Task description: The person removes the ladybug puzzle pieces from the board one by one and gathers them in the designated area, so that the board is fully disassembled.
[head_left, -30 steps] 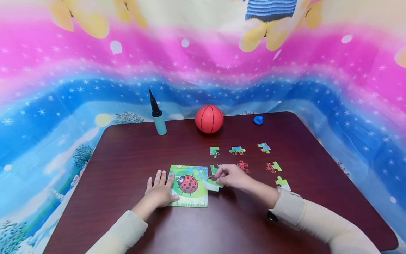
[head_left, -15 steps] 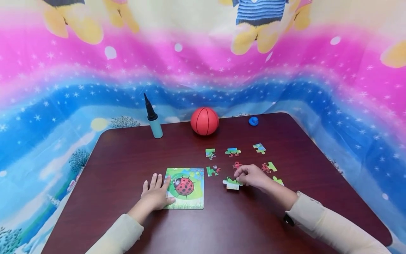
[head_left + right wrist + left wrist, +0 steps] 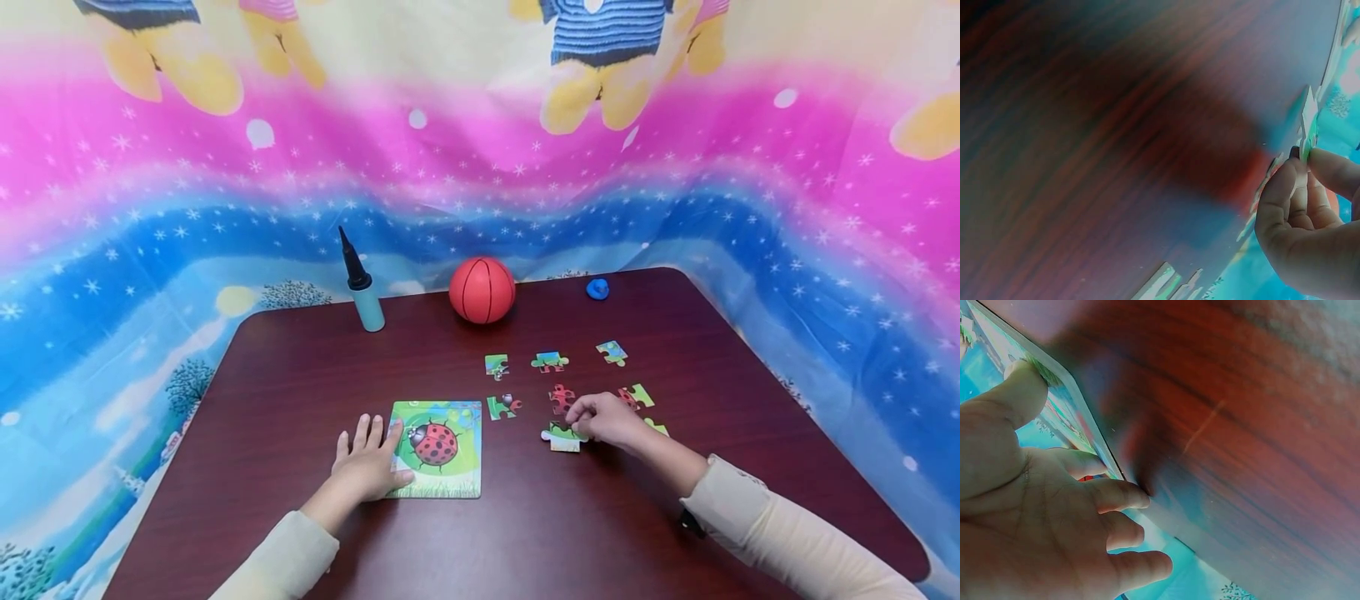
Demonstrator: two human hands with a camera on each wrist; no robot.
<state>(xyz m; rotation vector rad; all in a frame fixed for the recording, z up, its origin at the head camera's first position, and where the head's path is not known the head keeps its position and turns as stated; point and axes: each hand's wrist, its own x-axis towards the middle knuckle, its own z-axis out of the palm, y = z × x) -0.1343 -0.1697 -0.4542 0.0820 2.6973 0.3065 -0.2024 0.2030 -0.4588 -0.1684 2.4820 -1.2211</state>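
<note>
My right hand pinches a green-and-white jigsaw piece by its right side, just in front of a red ladybug-body piece. Thumb and fingertips meet on the held piece in the right wrist view, where it is tilted up off the table. My left hand lies with fingers spread at the left edge of a square ladybug picture board; its thumb and index finger rest on the board. The left wrist view shows that hand from the palm side.
Several loose jigsaw pieces lie in rough rows, among them a green corner piece, a ladybug-head piece and a blue-green piece. Along the back stand a teal hand pump, a red ball and a small blue object.
My right hand has carried the green-and-white piece rightward, from the board's right edge to below the red piece. The left hand stays at the board. The head view has shifted slightly.
</note>
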